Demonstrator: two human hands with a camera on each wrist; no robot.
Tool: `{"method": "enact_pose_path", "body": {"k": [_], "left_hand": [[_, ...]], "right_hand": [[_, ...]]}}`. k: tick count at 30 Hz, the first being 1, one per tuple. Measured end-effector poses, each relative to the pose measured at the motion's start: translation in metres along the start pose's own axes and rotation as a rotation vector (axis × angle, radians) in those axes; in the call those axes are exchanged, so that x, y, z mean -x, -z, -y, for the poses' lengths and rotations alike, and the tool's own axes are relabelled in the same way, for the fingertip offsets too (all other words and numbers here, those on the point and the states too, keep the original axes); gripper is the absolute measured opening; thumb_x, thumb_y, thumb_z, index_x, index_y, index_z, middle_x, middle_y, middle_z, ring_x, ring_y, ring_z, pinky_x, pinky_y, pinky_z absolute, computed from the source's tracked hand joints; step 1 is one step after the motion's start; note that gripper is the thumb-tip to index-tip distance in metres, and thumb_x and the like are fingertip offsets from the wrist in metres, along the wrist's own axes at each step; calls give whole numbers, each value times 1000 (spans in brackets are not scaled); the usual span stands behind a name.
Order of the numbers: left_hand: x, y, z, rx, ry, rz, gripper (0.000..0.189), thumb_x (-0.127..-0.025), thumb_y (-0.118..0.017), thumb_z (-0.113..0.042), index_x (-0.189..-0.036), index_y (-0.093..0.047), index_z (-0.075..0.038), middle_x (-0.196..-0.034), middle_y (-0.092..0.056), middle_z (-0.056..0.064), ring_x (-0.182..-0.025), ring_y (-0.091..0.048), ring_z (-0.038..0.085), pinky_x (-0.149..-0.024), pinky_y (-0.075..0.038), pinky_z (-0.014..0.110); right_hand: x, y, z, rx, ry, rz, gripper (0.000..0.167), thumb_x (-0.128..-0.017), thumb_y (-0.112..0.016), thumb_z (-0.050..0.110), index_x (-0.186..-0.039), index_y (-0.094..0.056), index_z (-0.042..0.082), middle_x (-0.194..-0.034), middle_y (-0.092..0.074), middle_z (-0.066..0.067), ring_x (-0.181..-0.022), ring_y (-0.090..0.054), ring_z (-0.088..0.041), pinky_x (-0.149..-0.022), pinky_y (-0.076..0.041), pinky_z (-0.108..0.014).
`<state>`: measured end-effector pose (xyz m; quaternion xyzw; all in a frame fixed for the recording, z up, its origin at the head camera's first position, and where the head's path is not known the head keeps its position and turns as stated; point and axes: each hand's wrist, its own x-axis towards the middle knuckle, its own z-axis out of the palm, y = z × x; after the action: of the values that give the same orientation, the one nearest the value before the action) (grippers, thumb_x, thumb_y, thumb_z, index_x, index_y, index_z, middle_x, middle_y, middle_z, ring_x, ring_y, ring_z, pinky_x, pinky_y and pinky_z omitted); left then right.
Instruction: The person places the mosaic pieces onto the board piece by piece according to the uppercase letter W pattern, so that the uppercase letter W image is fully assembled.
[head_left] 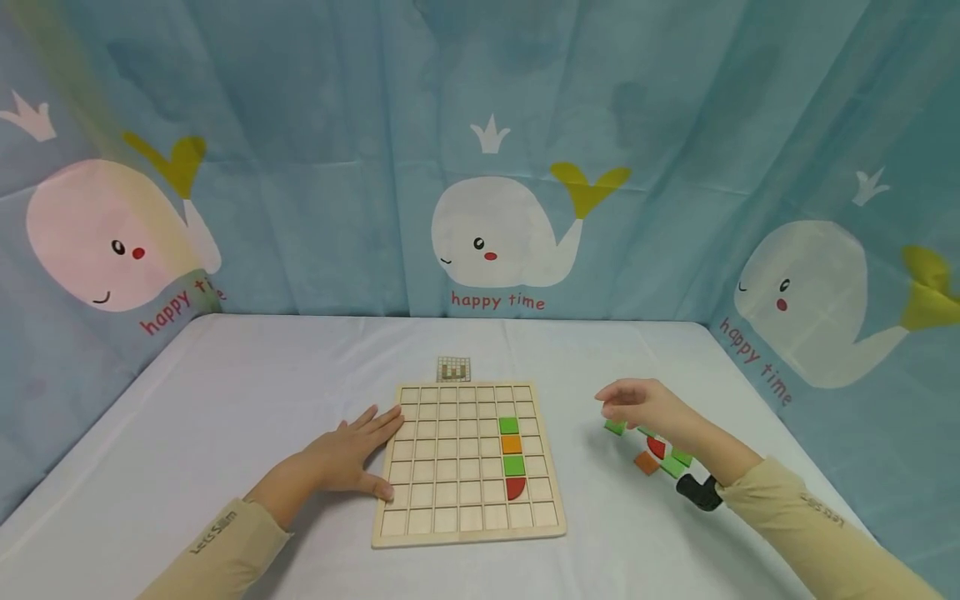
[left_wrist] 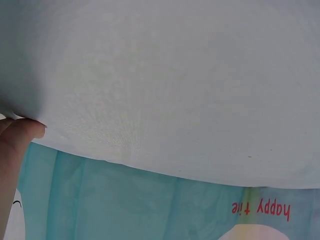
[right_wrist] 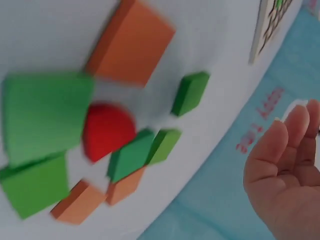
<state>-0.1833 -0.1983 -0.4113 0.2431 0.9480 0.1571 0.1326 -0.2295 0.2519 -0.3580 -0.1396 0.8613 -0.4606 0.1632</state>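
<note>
A wooden grid board (head_left: 435, 496) lies on the white table. In one of its right-hand columns sit a green square (head_left: 509, 426), an orange square (head_left: 512, 444), another green square (head_left: 513, 465) and a red quarter-round piece (head_left: 515, 487). My left hand (head_left: 341, 457) rests along the board's left edge with its fingers spread. Above the loose pieces hovers my right hand (head_left: 652, 410), fingers loosely bent; no piece shows in it. Below it in the right wrist view are a red rounded piece (right_wrist: 107, 131), an orange block (right_wrist: 132, 45) and several green blocks (right_wrist: 47, 115).
A small card with a grid pattern (head_left: 453, 369) lies just behind the board. Near the right sleeve is a black object (head_left: 699, 492), partly covered. A blue curtain (head_left: 330, 208) printed with whales encloses the table's back and sides.
</note>
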Motion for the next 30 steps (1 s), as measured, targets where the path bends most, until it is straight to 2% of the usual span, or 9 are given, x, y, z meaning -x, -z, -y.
{"method": "enact_pose_path", "body": {"k": [3, 5, 12, 16, 24, 30], "left_hand": [[-1, 0, 1, -1, -4, -2, 111, -71, -70, -66, -153, -27, -3, -160, -19, 13, -144, -13, 45, -105, -20, 70], [-1, 0, 1, -6, -3, -1, 111, -71, -70, -66, -153, -27, -3, -160, -19, 12, -144, -13, 44, -106, -20, 70], [-1, 0, -1, 9, 3, 7, 111, -71, -71, -64, -153, -27, -2, -160, -19, 14, -144, -13, 45, -106, -19, 70], [0, -1, 1, 8, 21, 15, 112, -71, -70, -66, -153, -26, -3, -160, -17, 13, -144, -11, 44, -107, -19, 69], [-1, -2, 3, 5, 22, 2, 113, -70, -70, -66, -153, -26, -4, -161, -17, 13, -144, -12, 44, -106, -19, 70], [-2, -1, 3, 3, 21, 1, 113, -69, -70, -67, -153, -27, -5, -161, -18, 11, -145, -12, 43, -106, -19, 69]], "right_hand": [[0, 15, -10, 21, 28, 22, 39, -95, -64, 20, -122, -59, -6, -116, -63, -21, -98, -59, -26, -86, -50, -45], [-1, 23, -17, 47, 49, 35, 38, -94, -65, 20, -121, -60, -6, -113, -63, -20, -97, -59, -27, -85, -50, -45], [-7, 40, -35, 154, 104, 70, 37, -92, -68, 17, -120, -62, -6, -102, -61, -11, -90, -54, -27, -69, -50, -41], [-12, 44, -41, 190, 127, 81, 35, -92, -68, 16, -121, -63, -3, -108, -61, -14, -94, -52, -25, -73, -49, -39], [-21, 52, -58, 230, 109, 125, 33, -90, -70, 13, -120, -66, 2, -122, -59, -15, -107, -51, -32, -83, -47, -41], [-25, 59, -68, 322, 74, 86, 33, -88, -71, 18, -119, -68, 7, -123, -58, -13, -107, -52, -31, -88, -47, -49]]}}
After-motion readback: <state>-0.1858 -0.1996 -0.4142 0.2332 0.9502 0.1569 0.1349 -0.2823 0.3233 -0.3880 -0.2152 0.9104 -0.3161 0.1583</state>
